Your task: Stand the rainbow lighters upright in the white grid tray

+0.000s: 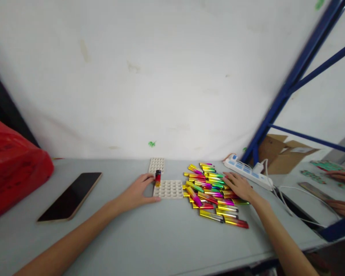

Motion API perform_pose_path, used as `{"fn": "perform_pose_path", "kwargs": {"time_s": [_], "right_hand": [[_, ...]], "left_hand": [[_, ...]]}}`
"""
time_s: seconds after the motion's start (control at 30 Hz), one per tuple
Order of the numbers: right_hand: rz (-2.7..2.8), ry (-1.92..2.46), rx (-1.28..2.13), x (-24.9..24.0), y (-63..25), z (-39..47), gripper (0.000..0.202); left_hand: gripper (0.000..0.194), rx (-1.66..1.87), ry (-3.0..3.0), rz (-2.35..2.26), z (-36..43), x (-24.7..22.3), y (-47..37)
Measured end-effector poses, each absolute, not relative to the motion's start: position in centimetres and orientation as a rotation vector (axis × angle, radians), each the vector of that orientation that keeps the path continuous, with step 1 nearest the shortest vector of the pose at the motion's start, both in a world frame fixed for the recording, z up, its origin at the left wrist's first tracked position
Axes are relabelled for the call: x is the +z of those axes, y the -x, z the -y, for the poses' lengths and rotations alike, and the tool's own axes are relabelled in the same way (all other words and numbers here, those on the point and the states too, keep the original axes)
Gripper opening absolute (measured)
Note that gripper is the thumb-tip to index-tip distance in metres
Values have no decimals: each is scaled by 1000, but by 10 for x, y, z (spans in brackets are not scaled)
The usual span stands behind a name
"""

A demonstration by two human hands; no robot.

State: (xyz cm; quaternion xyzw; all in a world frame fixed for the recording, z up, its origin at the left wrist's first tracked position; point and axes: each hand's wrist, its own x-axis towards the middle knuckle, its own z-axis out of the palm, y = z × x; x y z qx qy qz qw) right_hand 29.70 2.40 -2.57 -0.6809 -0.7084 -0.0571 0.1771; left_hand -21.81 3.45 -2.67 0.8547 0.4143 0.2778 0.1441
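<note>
A shallow white tray [172, 189] with rows of round holes lies flat on the grey table. Two lighter-shaped sticks [158, 178], red and gold with dark tops, stand upright at its far left corner. My left hand [136, 191] rests at the tray's left end, thumb along the near corner and fingers by the upright sticks, spread apart. Right of the tray, a loose pile of shiny lighter-shaped sticks [208, 191] in gold, red, purple and green lies on its side. Over the pile's right side is my right hand [238, 187], fingers stretched out and partly covering some sticks.
A second holed tray [156, 165] lies behind, near the wall. To the left are a phone [71, 196] and a red bag [14, 165]. A white power strip [248, 172], cables and a blue metal frame [276, 103] border the right. Beyond it, another person's hands [343, 178] work.
</note>
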Motion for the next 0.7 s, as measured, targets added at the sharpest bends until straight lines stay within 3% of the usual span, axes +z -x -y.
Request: {"fn": "perform_pose_path", "kwargs": {"time_s": [0.43, 0.7], "right_hand": [[1977, 1799, -234, -37, -290, -32, 41], [1765, 1721, -72, -7, -279, -47, 63]], "left_hand": [[76, 791, -2484, -1212, -37, -31, 220], [75, 813, -2488, -1185, -38, -37, 222]]}}
